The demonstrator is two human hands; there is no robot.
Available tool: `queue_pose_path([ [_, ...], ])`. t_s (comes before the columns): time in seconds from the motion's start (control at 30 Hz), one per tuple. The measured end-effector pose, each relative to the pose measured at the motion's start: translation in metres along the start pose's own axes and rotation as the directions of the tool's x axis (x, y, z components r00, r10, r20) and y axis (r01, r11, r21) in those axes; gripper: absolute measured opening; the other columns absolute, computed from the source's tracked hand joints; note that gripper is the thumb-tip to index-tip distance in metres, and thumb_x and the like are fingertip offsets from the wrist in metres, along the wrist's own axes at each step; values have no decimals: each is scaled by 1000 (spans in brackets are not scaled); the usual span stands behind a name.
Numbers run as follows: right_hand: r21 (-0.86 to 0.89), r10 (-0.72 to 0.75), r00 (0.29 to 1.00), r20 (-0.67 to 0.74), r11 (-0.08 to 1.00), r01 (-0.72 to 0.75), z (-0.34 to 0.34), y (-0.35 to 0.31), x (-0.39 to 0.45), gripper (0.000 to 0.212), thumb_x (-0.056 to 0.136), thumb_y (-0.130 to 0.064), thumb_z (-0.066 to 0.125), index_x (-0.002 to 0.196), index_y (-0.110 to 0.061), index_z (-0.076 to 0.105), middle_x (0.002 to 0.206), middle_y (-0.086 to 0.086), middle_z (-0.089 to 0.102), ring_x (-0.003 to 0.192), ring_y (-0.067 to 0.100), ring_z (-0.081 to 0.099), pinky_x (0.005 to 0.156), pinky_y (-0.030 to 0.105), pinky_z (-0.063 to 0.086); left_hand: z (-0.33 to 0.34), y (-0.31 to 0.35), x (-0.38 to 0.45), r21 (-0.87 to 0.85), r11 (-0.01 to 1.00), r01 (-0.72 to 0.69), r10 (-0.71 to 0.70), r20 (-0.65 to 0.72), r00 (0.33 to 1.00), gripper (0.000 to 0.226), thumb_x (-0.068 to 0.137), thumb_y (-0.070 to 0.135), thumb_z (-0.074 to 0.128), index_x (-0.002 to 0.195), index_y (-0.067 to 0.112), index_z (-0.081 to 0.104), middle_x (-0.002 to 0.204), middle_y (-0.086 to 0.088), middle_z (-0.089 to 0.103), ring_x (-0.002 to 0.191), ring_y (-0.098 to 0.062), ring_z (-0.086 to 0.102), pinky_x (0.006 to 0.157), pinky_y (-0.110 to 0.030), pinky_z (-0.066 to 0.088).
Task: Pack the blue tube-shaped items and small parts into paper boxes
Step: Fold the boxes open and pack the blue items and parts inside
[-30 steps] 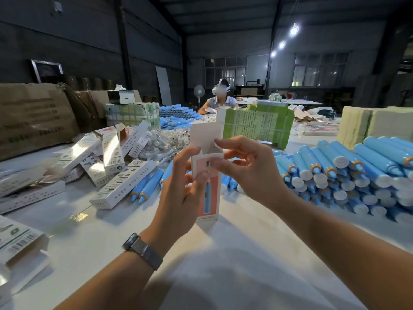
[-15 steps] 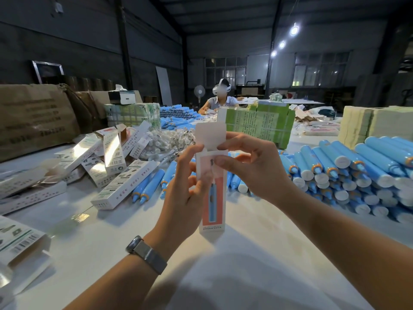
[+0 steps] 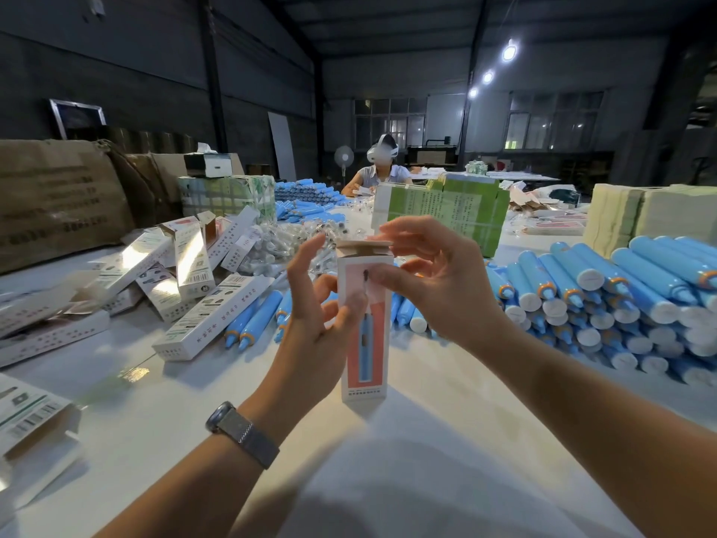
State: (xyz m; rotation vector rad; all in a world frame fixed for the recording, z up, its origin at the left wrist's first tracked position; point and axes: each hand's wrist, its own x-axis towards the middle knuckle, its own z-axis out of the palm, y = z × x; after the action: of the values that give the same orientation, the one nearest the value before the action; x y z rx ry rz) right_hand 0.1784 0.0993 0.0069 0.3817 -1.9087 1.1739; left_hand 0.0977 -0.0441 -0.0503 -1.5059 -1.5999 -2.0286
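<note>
Head view: a tall, narrow paper box (image 3: pixel 362 328) of smooth white card stands upright on the matte white table (image 3: pixel 426 440), held between both hands. Its front face carries a salmon-pink panel with a picture of a blue tube-shaped item; small print along the bottom edge is too fine to read. The top flap is folded down over the opening, with the brown inner card showing at the tuck. The left hand (image 3: pixel 314 328) grasps the box at mid-height, thumb on the front face, upper fingers raised clear. The right hand (image 3: pixel 434 281) pinches the upper front of the box, fingers arched above the flap. Glossy blue tubes (image 3: pixel 605 304) with white caps and orange collars lie stacked to the right. Closed white boxes (image 3: pixel 213 316) with barcodes and illegible printing lie heaped to the left.
</note>
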Motion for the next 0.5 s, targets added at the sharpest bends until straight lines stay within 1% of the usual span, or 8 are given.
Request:
queue_pose_path([
  [0.07, 6, 13, 1000, 9, 1000, -13, 2, 1, 0, 30, 77, -5, 81, 96, -26, 71, 101, -5, 75, 98, 16, 70, 79, 37, 54, -2, 0, -1, 26, 1000, -6, 6, 12, 1000, 55, 99, 20, 51, 133, 60, 33, 117, 9, 64, 100, -14, 70, 83, -36, 60],
  [0.17, 20, 21, 1000, 16, 1000, -22, 3, 2, -1, 23, 78, -4, 79, 87, -24, 73, 102, -5, 75, 102, 13, 69, 79, 37, 52, -1, 2, -1, 77, 997, -10, 9, 20, 1000, 50, 99, 24, 49, 127, 64, 38, 115, 19, 63, 102, -14, 69, 80, -32, 60],
  [0.27, 27, 21, 999, 30, 999, -22, 2, 2, 0, 24, 78, -2, 79, 86, -24, 73, 100, -8, 75, 100, 12, 69, 77, 32, 53, 0, 4, -1, 106, 994, -23, 23, 0, 1000, 46, 99, 23, 49, 118, 64, 42, 113, 22, 61, 98, -13, 68, 79, -33, 60],
  [0.37, 36, 15, 999, 43, 999, -17, 3, 0, 0, 24, 79, 0, 77, 86, -22, 71, 98, -13, 74, 97, 9, 69, 73, 25, 51, 2, 5, -1, 124, 991, -41, 44, -20, 999, 45, 98, 23, 49, 116, 64, 42, 115, 23, 59, 102, -14, 66, 82, -27, 57],
  [0.43, 41, 13, 999, 44, 999, -15, 5, 0, -2, 22, 80, 0, 76, 87, -20, 70, 100, -11, 73, 97, 11, 68, 73, 24, 51, 4, 5, -1, 150, 987, -55, 64, -53, 997, 46, 97, 21, 50, 115, 63, 42, 114, 24, 56, 108, -16, 62, 86, -23, 54],
  [0.5, 55, 15, 999, 33, 998, -16, 7, 0, -3, 22, 80, 2, 75, 86, -18, 69, 101, -8, 73, 96, 10, 68, 72, 22, 51, 5, 6, -1, 126, 991, -54, 63, -71, 995, 46, 97, 18, 50, 113, 60, 44, 111, 22, 55, 109, -18, 59, 86, -24, 54],
])
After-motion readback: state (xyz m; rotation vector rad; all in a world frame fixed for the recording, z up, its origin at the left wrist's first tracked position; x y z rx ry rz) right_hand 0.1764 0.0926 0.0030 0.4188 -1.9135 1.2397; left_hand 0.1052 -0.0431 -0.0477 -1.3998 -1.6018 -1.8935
